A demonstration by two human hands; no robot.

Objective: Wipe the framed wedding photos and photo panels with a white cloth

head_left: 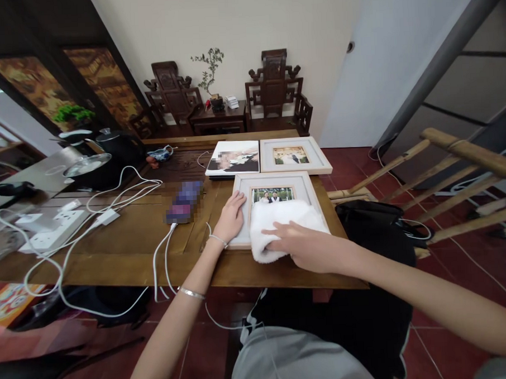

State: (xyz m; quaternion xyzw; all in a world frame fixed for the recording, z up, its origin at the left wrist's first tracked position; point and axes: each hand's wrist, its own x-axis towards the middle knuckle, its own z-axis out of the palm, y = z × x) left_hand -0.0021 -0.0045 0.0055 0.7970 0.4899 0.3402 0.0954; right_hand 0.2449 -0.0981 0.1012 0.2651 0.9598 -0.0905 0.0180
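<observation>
A light-wood picture frame (309, 188) with a photo of people inside lies flat near the table's front edge. My left hand (231, 217) is at its left side, fingers curled over the border and gripping it. Over the lower part of the frame lies a folded, fluffy white towel (285, 216), hiding some of the photo. My right hand (295, 241) grips this towel from above and presses it on the frame. Just behind are a second framed photo (291, 156) and a photo panel (232, 157), side by side.
On the wooden table (214, 266), a phone (184, 201) on a white cable lies left of the frame. Further left are a white power strip (55, 229), tangled cords and a black kettle (117, 145). A bamboo chair (465, 169) stands to the right.
</observation>
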